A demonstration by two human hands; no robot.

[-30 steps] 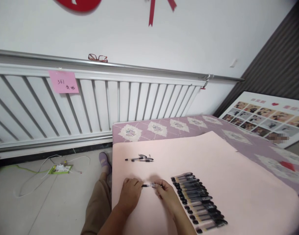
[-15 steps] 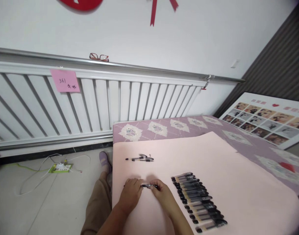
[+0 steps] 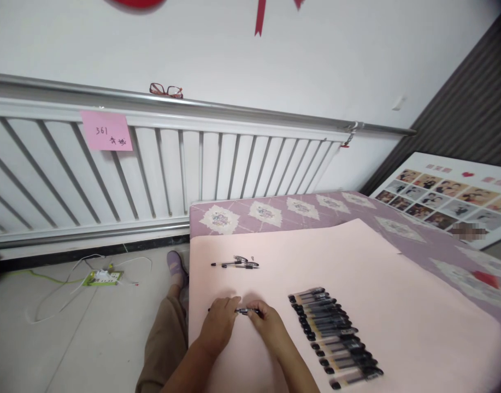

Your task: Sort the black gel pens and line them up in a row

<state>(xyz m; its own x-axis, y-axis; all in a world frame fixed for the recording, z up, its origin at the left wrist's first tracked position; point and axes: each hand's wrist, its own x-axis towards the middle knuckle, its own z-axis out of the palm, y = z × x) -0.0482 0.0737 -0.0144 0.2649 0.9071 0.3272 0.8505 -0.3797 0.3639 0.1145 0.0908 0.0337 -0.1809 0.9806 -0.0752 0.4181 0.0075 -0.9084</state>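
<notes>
A black pen (image 3: 242, 310) lies crosswise between my hands, just above or on the pink sheet (image 3: 307, 251). My left hand (image 3: 219, 323) is closed over the pen's left part, and its dark end sticks out past the fingers. My right hand (image 3: 267, 322) pinches the pen's right end between thumb and fingers. Beyond my hands lie pen parts: a pen without its cap (image 3: 229, 264), another pen piece beside it and a loose cap (image 3: 240, 258). To the right of my right hand, several capped black pens (image 3: 330, 322) lie in a slanting row.
The pink sheet covers a purple patterned bed surface (image 3: 270, 217). Behind stands a white radiator (image 3: 209, 164) with a pink note (image 3: 106, 131) and glasses (image 3: 166, 90) on the pipe. A photo board (image 3: 451, 199) leans at right. A power strip (image 3: 103, 278) lies on the floor.
My right hand has shifted slightly left along the pen, closer to my left hand. My left hand stays nearly in place. The view has tilted slightly.
</notes>
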